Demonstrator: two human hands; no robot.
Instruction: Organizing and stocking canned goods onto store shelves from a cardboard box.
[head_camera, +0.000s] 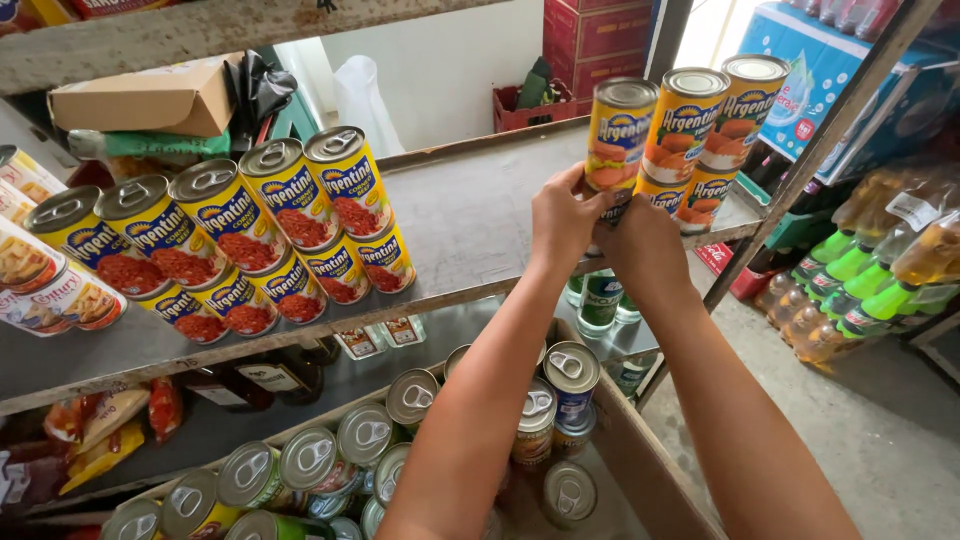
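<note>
Reaching up to the grey metal shelf (480, 215), a person steadies a small stack of tall yellow tin cans with orange picture labels (668, 135) near the shelf's right front corner. Both hands close around the stack's lower tier, fingers curled narrow against the can walls: the left hand (566, 215) wraps the nearest upright can from its left side, while the right hand (645, 245) presses low on the front, just beside the left and touching the same cans. Neither hand holds anything clear of the shelf as far as can be seen; whether the bottom cans rest fully on the shelf is hidden behind the hands.

The cans stand upright, long axes vertical, pull-tab lids facing up, and the stack runs in a row slanting back and to the right from the hands. It lies directly ahead of and above both forearms, with the left hand slightly higher on it.

Well apart, toward the shelf's left end, a double-tier row of yellow cans with blue-and-red labels (250, 240) leans in a line. Below the shelf, silver-topped cans (380, 430) fill a lower shelf, and green-capped plastic drink bottles (850, 285) lie to the right of the shelf's frame.
</note>
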